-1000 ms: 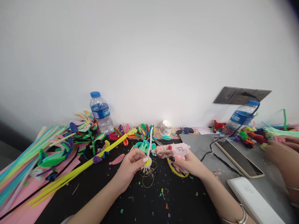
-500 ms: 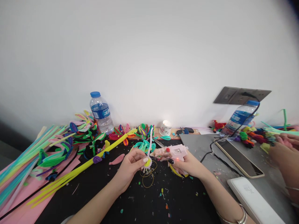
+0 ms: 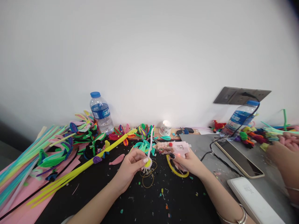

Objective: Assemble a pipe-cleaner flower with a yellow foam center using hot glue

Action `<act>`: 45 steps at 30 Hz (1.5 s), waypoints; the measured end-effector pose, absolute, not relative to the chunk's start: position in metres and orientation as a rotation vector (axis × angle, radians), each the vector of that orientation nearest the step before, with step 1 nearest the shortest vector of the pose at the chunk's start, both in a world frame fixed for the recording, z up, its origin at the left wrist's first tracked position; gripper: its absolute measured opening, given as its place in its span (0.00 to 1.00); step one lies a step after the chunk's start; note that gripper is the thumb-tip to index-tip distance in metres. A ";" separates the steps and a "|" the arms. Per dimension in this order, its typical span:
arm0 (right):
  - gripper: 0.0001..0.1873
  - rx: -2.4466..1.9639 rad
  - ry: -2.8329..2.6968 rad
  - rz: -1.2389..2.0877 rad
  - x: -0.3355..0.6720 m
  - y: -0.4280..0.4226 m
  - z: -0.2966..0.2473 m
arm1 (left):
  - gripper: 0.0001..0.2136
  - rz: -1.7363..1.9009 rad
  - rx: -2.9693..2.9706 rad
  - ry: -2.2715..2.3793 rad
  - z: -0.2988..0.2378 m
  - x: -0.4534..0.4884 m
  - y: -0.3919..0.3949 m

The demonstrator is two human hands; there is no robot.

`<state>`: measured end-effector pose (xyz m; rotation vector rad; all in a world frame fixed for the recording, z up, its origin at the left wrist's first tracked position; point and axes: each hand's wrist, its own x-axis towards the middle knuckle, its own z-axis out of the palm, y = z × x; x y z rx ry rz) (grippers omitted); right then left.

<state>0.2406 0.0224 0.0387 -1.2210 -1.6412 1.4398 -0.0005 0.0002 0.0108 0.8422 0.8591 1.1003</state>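
Between the thumb and fingertips of my left hand (image 3: 131, 169) is a small yellow-and-white pipe cleaner piece (image 3: 148, 163), with a pale stem standing up from it. My right hand (image 3: 190, 163) is wrapped round a pink glue gun (image 3: 183, 147). Coloured bits crust its front, with a red dot on top and a small orange light glowing near the grip. Its nozzle points left, a short way from the pale stem. A yellow loop (image 3: 175, 173) hangs below the glue gun by my right fingers. Thin elastic bands (image 3: 148, 183) lie on the black mat under my left fingertips.
Pipe cleaner bundles (image 3: 67, 174) and finished shapes fill the left side. A water bottle (image 3: 101, 113) and a paper cup (image 3: 166, 127) stand by the wall. On the right are a phone (image 3: 239, 158), a white power bank (image 3: 253, 199), a cable and another person's hands (image 3: 279, 155).
The glue gun has moved right and slightly up, so its nozzle is farther from the pipe cleaner piece. More of the yellow loop shows. My left hand has stayed nearly still.
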 end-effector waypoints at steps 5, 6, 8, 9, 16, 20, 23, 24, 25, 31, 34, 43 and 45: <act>0.16 -1.209 -1.718 1.468 0.242 0.021 0.040 | 0.12 1.105 0.844 0.867 0.012 0.000 0.000; 0.15 -1.212 -1.738 1.482 0.242 0.020 0.040 | 0.12 1.108 0.840 0.872 0.013 0.000 0.000; 0.13 -1.228 -1.753 1.493 0.242 0.020 0.040 | 0.13 1.111 0.834 0.876 0.014 0.001 0.000; 0.13 -1.232 -1.757 1.492 0.242 0.020 0.039 | 0.13 1.109 0.834 0.874 0.014 0.001 0.000; 0.13 -1.224 -1.720 1.434 0.242 0.022 0.038 | 0.13 1.107 0.831 0.864 0.012 0.001 0.000; 0.15 -1.239 -1.696 1.411 0.240 0.023 0.039 | 0.12 1.102 0.842 0.863 0.010 -0.001 0.000; 0.16 -1.255 -1.669 1.373 0.238 0.023 0.040 | 0.12 1.102 0.846 0.863 0.010 -0.001 0.000; 0.16 -1.279 -1.658 1.341 0.238 0.023 0.041 | 0.12 1.104 0.848 0.861 0.010 -0.001 0.000; 0.16 -1.314 -1.646 1.292 0.238 0.024 0.041 | 0.12 1.106 0.850 0.860 0.010 -0.001 0.000; 0.12 -1.730 -1.673 0.479 0.249 0.036 0.043 | 0.11 1.115 0.853 0.872 0.010 -0.001 0.001; 0.12 -1.953 -1.734 0.175 0.259 0.041 0.045 | 0.11 1.113 0.879 0.885 0.012 0.000 0.000; 0.18 -2.374 -1.807 -0.026 0.280 0.045 0.044 | 0.12 1.111 0.949 0.929 0.013 0.001 0.001; 0.16 -2.440 -1.813 -0.057 0.282 0.046 0.043 | 0.12 1.113 0.954 0.930 0.013 0.001 0.001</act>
